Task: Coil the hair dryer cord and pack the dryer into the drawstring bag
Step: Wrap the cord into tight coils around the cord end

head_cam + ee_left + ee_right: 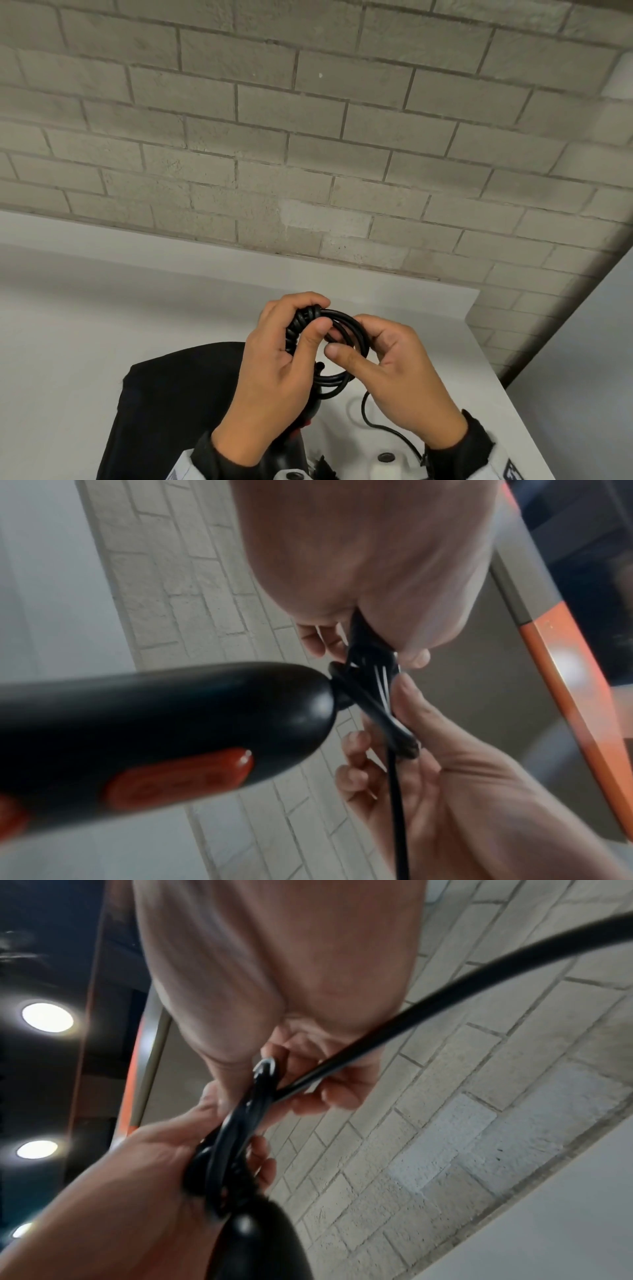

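The black cord [346,325] is wound into a small coil held above the table. My left hand [291,342] grips the coil's left side, where several turns are wrapped around it. My right hand [370,346] pinches the coil's right side, and a loose length of cord [373,419] trails down from it to the table. The black hair dryer [154,723] with red buttons hangs just under the coil; its handle [313,411] shows between my wrists. The black drawstring bag [164,404] lies flat on the table beneath my left forearm.
The white table [102,308] ends at a grey brick wall [308,137] behind and has a right edge [513,404] near my right hand. White fittings [385,462] sit at the bottom between my sleeves.
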Available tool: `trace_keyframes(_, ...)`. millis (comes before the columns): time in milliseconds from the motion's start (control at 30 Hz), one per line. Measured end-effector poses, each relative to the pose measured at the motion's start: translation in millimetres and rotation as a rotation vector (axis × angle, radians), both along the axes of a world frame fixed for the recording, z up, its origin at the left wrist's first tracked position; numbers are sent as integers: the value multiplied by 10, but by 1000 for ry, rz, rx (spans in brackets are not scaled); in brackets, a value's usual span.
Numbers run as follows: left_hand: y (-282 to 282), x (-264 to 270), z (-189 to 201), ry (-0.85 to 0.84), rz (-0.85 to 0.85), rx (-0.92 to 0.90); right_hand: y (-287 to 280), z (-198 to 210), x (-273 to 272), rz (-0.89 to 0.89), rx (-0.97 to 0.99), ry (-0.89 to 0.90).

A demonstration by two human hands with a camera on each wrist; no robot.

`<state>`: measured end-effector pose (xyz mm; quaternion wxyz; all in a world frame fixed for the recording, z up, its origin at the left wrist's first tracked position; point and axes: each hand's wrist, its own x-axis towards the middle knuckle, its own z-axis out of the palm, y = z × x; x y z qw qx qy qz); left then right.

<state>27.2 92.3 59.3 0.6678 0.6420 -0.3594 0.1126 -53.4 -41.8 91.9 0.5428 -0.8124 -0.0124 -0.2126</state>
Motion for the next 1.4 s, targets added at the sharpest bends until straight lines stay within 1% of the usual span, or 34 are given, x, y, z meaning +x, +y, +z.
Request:
trace_keyframes(33,-6,3,-7,10,18,-2,47,-33,-9,-72,-30,-32)
trace_keyframes(67,-14,6,-15,15,39,-4,99,-70,-21,-181,-88,-84)
trace_keyframes(133,-28,-1,-28,17,80,-14,198,-151,-45,-435,-257,-249)
trace_keyframes(200,-46,-24,-29,10,105,-25,276,-236,-57,-567,-474,-413)
trace_keyframes(233,-56,-38,-30,3,116,-29,314,-273,-54,-615,-585,-438)
trace_keyframes(300,-73,-52,-36,-2,145,-40,375,-317,-45,-687,-719,-400)
trace_keyframes(367,-83,-53,-34,-14,167,-59,430,-317,-45,-705,-745,-305)
trace_keyframes(433,-95,-56,-23,-61,187,-57,483,-299,-53,-680,-719,-180)
trace_keyframes(467,-105,-63,-16,-86,193,-49,501,-288,-65,-671,-690,-113)
trace_keyframes(500,-118,-70,-5,-106,198,-43,509,-264,-74,-638,-623,-51)
trace_keyframes(533,-127,-76,1,-122,205,-42,508,-243,-74,-568,-519,8)
trace_keyframes(600,-127,-67,9,-131,208,-57,479,-140,-101,-391,-235,153)
trace_keyframes(667,-108,-40,21,-135,209,-71,419,16,-138,-284,94,242)
trace_keyframes(733,-89,-12,27,-158,212,-66,347,132,-186,-156,461,262)
trace_keyframes(767,-82,-1,31,-164,211,-62,313,158,-212,-93,551,248)
trace_keyframes(800,-77,10,37,-163,212,-63,295,162,-231,-51,552,236)
trace_keyframes(833,-76,24,42,-158,216,-68,293,147,-247,-42,487,222)
trace_keyframes(867,-76,40,42,-149,225,-71,307,120,-264,-57,382,202)
trace_keyframes(933,-73,80,32,-135,246,-73,357,25,-293,-132,231,103)
trace_keyframes(967,-71,94,27,-133,251,-71,387,-8,-308,-175,210,67)
trace_keyframes(1033,-65,108,20,-137,252,-66,428,-72,-346,-224,184,61)
trace_keyframes(1067,-65,109,18,-140,250,-62,437,-72,-353,-237,197,63)
trace_keyframes(1100,-65,107,15,-143,250,-59,446,-49,-363,-222,253,70)
trace_keyframes(1133,-65,104,15,-147,252,-58,436,-32,-375,-160,349,90)
trace_keyframes(1167,-69,103,15,-156,254,-59,408,-33,-380,-73,510,114)
trace_keyframes(1233,-79,86,13,-189,257,-56,355,-29,-384,88,893,179)
trace_keyframes(1267,-90,68,13,-205,253,-52,320,-54,-385,151,1022,185)
trace_keyframes(1300,-103,53,10,-213,248,-48,294,-87,-385,189,1081,170)
trace_keyframes(1333,-113,44,4,-216,244,-45,281,-131,-389,203,1058,140)
trace_keyframes(1367,-125,45,1,-215,244,-45,285,-181,-406,188,942,103)
trace_keyframes(1400,-131,52,-5,-205,246,-49,304,-236,-433,147,748,69)
